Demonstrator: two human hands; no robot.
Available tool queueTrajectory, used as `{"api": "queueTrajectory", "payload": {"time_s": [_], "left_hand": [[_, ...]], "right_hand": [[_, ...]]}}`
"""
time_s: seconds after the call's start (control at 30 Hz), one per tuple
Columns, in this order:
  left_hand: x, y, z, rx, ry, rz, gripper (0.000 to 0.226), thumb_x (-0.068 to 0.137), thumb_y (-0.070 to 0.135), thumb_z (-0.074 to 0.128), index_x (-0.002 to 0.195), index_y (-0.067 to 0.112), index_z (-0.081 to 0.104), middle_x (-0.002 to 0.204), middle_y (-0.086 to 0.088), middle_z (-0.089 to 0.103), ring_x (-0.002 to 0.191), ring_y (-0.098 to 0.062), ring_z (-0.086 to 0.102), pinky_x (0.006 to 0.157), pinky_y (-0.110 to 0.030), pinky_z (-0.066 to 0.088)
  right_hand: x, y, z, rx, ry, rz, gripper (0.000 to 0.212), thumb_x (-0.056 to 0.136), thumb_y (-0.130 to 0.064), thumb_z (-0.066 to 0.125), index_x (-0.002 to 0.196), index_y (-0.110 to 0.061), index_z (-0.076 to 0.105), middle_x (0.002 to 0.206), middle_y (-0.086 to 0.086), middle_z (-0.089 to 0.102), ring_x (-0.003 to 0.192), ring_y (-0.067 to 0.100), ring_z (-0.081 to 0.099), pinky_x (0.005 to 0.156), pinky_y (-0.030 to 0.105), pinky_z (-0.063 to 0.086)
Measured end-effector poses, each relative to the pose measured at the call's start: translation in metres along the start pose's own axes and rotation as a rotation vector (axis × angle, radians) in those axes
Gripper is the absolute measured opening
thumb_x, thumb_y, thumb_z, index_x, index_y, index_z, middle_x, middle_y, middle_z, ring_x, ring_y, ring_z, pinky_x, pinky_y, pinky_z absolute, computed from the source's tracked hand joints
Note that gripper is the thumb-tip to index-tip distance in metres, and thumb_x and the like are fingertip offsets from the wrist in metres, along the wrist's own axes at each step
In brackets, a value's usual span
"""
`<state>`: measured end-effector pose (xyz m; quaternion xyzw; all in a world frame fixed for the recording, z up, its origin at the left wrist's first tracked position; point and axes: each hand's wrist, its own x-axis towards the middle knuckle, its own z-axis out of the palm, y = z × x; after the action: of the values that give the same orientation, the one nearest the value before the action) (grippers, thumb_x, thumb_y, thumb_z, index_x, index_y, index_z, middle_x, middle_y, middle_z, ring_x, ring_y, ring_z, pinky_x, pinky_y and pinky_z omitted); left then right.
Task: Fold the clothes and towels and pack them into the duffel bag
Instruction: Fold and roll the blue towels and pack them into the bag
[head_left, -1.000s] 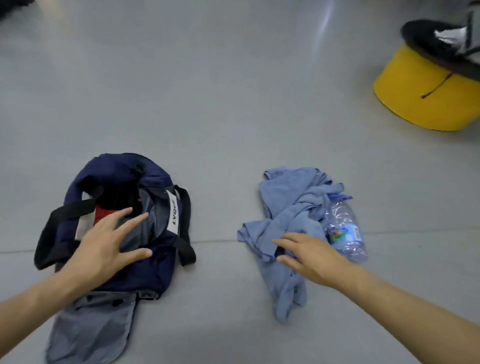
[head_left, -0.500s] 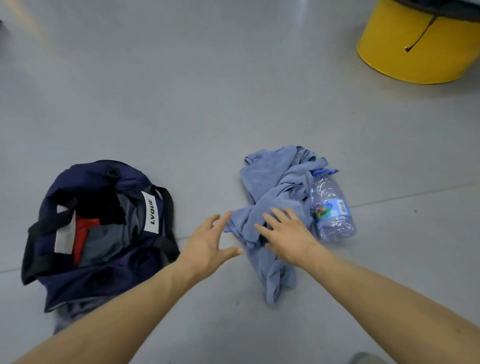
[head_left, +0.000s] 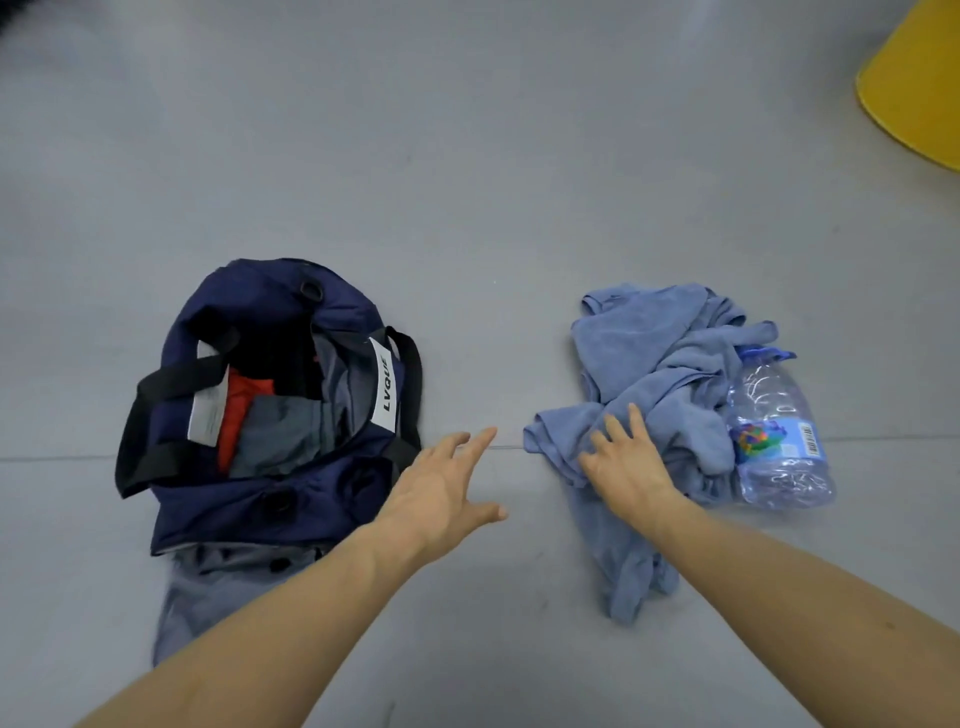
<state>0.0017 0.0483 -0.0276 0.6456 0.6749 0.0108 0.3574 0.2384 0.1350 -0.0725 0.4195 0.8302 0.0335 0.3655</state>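
Duffel bag (head_left: 249, 499): navy, soft smooth woven fabric, slumped on the grey floor (head_left: 467, 156) at left; mouth gaping open upward.
Bag straps (head_left: 171, 384): black flat webbing, looped over the rim on both sides.
Bag label (head_left: 384, 389): white rectangular patch, black letters "LVQUE", on the right rim.
Bag contents: a red garment (head_left: 244, 410) and a grey garment (head_left: 280, 436), both creased, lying inside the opening.
Grey flap (head_left: 208, 587): limp grey fabric spreading from under the bag's near end; I cannot tell whether it belongs to the bag.
Blue cloth (head_left: 649, 343): pale blue, soft matte nap, crumpled in an unfolded heap on the floor at right, well apart from the bag; one tail trails toward the camera.
Bottle (head_left: 774, 431): clear ribbed plastic, blue cap, colourful label with barcode, lying on its side, touching the cloth's right edge.
Yellow object (head_left: 914, 93): smooth, curved wall, top-right corner, mostly out of frame.
Left hand (head_left: 441, 493): palm down, fingers spread and straight, over bare floor between bag and cloth, fingertips pointing toward the cloth; holds nothing; contact with floor not clear.
Right hand (head_left: 628, 462): palm down on the cloth's near-left part, fingers loosely splayed and resting on the fabric; no fold seen pinched.
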Motion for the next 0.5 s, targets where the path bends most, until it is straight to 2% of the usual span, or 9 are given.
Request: {"api": "queueTrajectory", "payload": {"time_s": [0.07, 0.13, 0.17, 0.2, 0.27, 0.3, 0.37, 0.43, 0.5], "left_hand": [[-0.005, -0.005, -0.008, 0.009, 0.018, 0.001, 0.089, 0.088, 0.052, 0.068, 0.159, 0.038, 0.015, 0.160, 0.005, 0.026, 0.142, -0.021, 0.030, 0.117, -0.038, 0.030], [-0.010, -0.006, -0.021, 0.003, 0.054, -0.004, 0.085, 0.089, 0.051, 0.067, 0.158, 0.035, 0.020, 0.158, 0.006, 0.030, 0.140, -0.021, 0.033, 0.116, -0.036, 0.031], [-0.012, -0.004, -0.029, -0.007, 0.081, -0.005, 0.083, 0.090, 0.050, 0.067, 0.158, 0.033, 0.022, 0.158, 0.006, 0.032, 0.140, -0.020, 0.033, 0.116, -0.035, 0.030], [-0.015, 0.000, -0.036, -0.022, 0.108, -0.002, 0.080, 0.091, 0.049, 0.066, 0.157, 0.032, 0.025, 0.157, 0.006, 0.034, 0.140, -0.020, 0.034, 0.116, -0.034, 0.030], [-0.024, 0.012, -0.049, -0.051, 0.138, 0.010, 0.074, 0.092, 0.047, 0.066, 0.155, 0.032, 0.031, 0.154, 0.007, 0.038, 0.139, -0.019, 0.036, 0.115, -0.033, 0.030], [-0.030, 0.019, -0.055, -0.057, 0.144, 0.021, 0.072, 0.092, 0.048, 0.065, 0.155, 0.032, 0.032, 0.152, 0.007, 0.040, 0.138, -0.019, 0.037, 0.114, -0.034, 0.031], [-0.042, 0.032, -0.065, -0.046, 0.145, 0.054, 0.070, 0.092, 0.049, 0.064, 0.153, 0.033, 0.034, 0.150, 0.008, 0.043, 0.137, -0.017, 0.038, 0.114, -0.033, 0.032], [-0.058, 0.042, -0.074, -0.022, 0.131, 0.097, 0.067, 0.093, 0.051, 0.062, 0.152, 0.035, 0.035, 0.150, 0.011, 0.043, 0.139, -0.013, 0.036, 0.114, -0.030, 0.031], [-0.078, 0.052, -0.086, -0.011, 0.138, 0.130, 0.064, 0.093, 0.051, 0.061, 0.151, 0.037, 0.037, 0.149, 0.014, 0.044, 0.139, -0.009, 0.035, 0.113, -0.026, 0.030]], "right_hand": [[-0.002, 0.003, -0.006, 0.050, 0.016, 0.027, 0.027, 0.101, -0.028, 0.050, 0.126, -0.025, 0.060, 0.132, 0.001, 0.057, 0.137, 0.031, 0.037, 0.121, 0.058, 0.008], [-0.007, 0.008, -0.015, 0.103, 0.046, 0.045, 0.020, 0.097, -0.024, 0.056, 0.115, -0.028, 0.063, 0.114, -0.002, 0.063, 0.122, 0.027, 0.049, 0.112, 0.049, 0.027], [-0.009, 0.013, -0.021, 0.131, 0.085, 0.056, 0.019, 0.093, -0.022, 0.060, 0.111, -0.029, 0.065, 0.106, -0.002, 0.064, 0.113, 0.027, 0.053, 0.098, 0.041, 0.036], [-0.013, 0.018, -0.027, 0.182, 0.122, 0.067, 0.020, 0.090, -0.020, 0.064, 0.107, -0.030, 0.065, 0.100, -0.001, 0.065, 0.106, 0.027, 0.057, 0.082, 0.035, 0.037], [-0.027, 0.031, -0.046, 0.277, 0.204, 0.102, 0.015, 0.090, -0.020, 0.065, 0.101, -0.029, 0.066, 0.090, 0.002, 0.064, 0.095, 0.028, 0.060, 0.064, 0.033, 0.034], [-0.034, 0.037, -0.056, 0.331, 0.234, 0.133, 0.010, 0.094, -0.021, 0.059, 0.100, -0.026, 0.065, 0.090, 0.004, 0.063, 0.093, 0.029, 0.061, 0.061, 0.033, 0.033], [-0.050, 0.052, -0.078, 0.482, 0.218, 0.209, 0.019, 0.102, -0.028, 0.047, 0.097, -0.020, 0.063, 0.097, 0.009, 0.065, 0.094, 0.031, 0.063, 0.064, 0.033, 0.036], [-0.065, 0.065, -0.094, 0.597, 0.251, 0.269, 0.030, 0.103, -0.037, 0.046, 0.098, -0.016, 0.066, 0.099, 0.011, 0.067, 0.096, 0.033, 0.064, 0.067, 0.033, 0.039], [-0.079, 0.079, -0.107, 0.666, 0.279, 0.333, 0.026, 0.101, -0.032, 0.050, 0.096, -0.014, 0.067, 0.097, 0.012, 0.066, 0.099, 0.034, 0.065, 0.073, 0.034, 0.047]]}}
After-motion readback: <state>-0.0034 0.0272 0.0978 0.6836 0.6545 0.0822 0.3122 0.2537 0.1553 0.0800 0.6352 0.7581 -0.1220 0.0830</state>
